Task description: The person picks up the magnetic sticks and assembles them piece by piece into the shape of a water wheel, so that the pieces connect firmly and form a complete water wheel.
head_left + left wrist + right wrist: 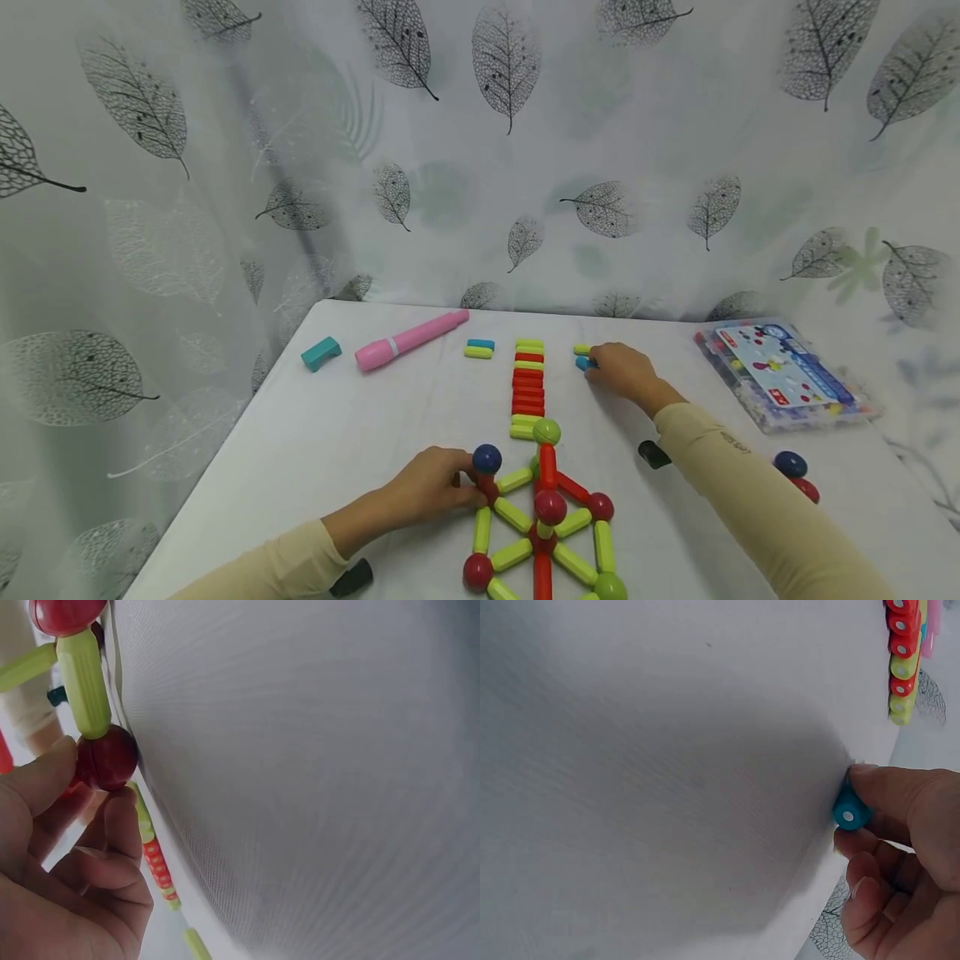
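Observation:
My left hand (431,485) pinches a dark red ball (109,759) between thumb and fingers, at the left corner of a frame built of magnetic rods and balls. A blue ball (487,459) stands above that corner on a short red rod. Yellow-green rods (512,554) run between the frame's balls, and a red ball (551,507) rises over its middle. Farther back on the right, my right hand (624,372) pinches a blue magnetic rod (849,811) low at the white tabletop. One yellow-green rod (581,350) lies just beyond those fingers.
Red and yellow-green rods (528,383) form a column behind the frame. Left of it lie a blue and a yellow-green rod (478,352), a pink pen-like tool (412,340) and a teal block (321,354). A plastic case (787,375) and loose balls (791,463) are at right.

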Tool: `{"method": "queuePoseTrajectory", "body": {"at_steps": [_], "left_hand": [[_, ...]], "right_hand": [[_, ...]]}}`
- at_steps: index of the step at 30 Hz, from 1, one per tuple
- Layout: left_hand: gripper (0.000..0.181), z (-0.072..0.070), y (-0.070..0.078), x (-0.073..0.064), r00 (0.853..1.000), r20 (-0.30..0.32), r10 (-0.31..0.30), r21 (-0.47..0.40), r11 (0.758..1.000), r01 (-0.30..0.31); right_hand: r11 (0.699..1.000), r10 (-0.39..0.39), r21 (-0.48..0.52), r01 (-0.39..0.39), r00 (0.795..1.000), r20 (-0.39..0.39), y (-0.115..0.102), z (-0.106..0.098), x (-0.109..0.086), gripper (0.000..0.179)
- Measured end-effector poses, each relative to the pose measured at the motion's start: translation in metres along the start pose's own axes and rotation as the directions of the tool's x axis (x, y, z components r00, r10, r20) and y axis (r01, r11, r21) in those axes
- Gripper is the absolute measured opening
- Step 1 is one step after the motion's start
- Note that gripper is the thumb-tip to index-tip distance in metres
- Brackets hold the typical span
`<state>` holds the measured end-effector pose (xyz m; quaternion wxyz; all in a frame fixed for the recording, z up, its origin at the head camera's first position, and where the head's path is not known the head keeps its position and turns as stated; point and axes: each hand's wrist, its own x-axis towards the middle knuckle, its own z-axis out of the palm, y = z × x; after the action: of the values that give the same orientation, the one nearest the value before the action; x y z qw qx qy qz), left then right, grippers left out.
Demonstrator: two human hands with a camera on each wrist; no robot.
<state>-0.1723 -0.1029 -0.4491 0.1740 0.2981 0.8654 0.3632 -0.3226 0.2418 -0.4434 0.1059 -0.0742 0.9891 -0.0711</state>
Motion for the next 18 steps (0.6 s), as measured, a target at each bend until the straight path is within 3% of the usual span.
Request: {"method": "queuePoseTrajectory", "body": {"at_steps": [6, 11, 18], "left_hand": [[0.021, 0.001, -0.001, 0.001, 1.000, -0.001, 0.008, -0.002, 1.000, -0.008], [0.020, 0.001, -0.004, 0.002, 1.000, -0.003, 0.012, 0.027, 1.000, -0.012], [0.018, 0.001, -0.004, 0.003, 1.000, -0.001, -0.004, 0.024, 1.000, 0.004]], "right_hand": [[0.995, 0.003, 0.104, -0.001, 1.000, -0.018, -0.011, -0.015, -0.018, 0.029], [0.970, -0.087, 0.218, 0.107, 0.991, -0.099, -0.031, -0.038, -0.045, 0.030], [0.905, -0.242, 0.330, 0.267, 0.963, -0.115, -0.074, -0.060, -0.089, 0.025]]}}
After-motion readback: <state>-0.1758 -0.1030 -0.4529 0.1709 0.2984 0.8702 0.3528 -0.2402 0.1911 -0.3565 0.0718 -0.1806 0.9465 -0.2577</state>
